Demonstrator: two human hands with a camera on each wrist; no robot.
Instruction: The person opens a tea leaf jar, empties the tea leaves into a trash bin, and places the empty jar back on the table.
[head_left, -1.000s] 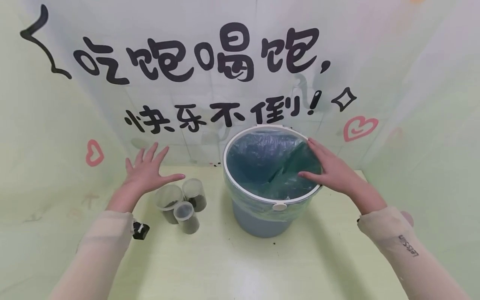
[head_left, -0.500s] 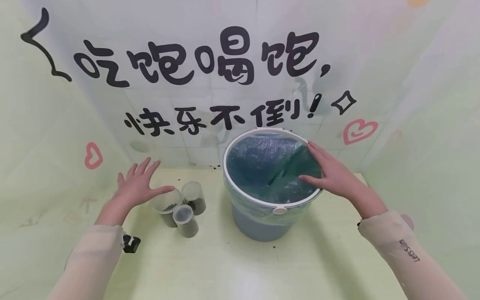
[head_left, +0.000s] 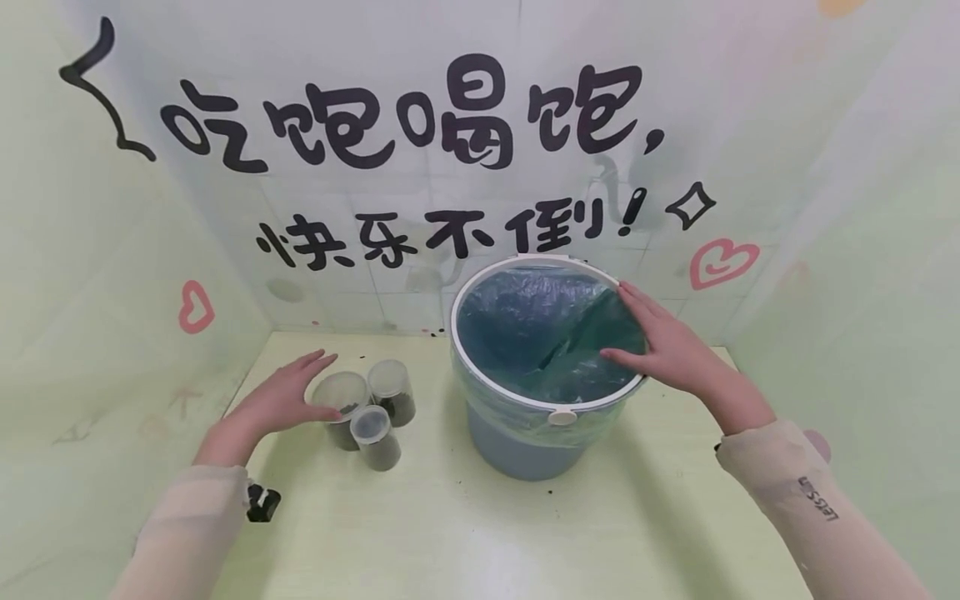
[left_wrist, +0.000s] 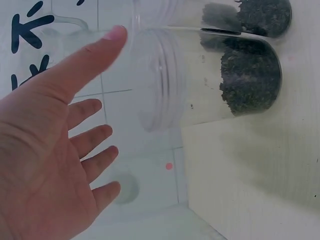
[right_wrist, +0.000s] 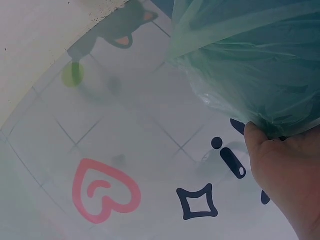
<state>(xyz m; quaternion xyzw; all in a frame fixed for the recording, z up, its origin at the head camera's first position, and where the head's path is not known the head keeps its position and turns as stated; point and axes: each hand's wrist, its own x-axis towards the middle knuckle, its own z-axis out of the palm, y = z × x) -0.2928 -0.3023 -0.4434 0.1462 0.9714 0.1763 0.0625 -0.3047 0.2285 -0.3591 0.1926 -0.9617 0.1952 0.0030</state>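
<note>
In the head view my left hand (head_left: pixel 273 400) is beside the largest of three clear lidded jars (head_left: pixel 347 385), its thumb over the near side and its fingers spread. The left wrist view shows that jar (left_wrist: pixel 250 77) partly filled with dark dried flakes; the thumb looks apart from the lid. A second jar (head_left: pixel 393 396) and a slimmer front jar (head_left: pixel 377 442) stand against it. At right, my right hand (head_left: pixel 678 354) holds the white rim of a blue trash can (head_left: pixel 521 454), thumb inside. A green trash bag (head_left: pixel 517 350) lines it; some right fingers are hidden.
A pale tabletop (head_left: pixel 480 542) bears a few dark specks. Behind it hangs a translucent sheet (head_left: pixel 420 292) with black lettering and pink hearts; similar sheets close off both sides. A black strap piece (head_left: pixel 264 503) sits at my left cuff.
My left hand has come down from above the jars to beside the largest one, its fingers now lower and closer. The right hand stays at the trash can's rim; the jars have not moved.
</note>
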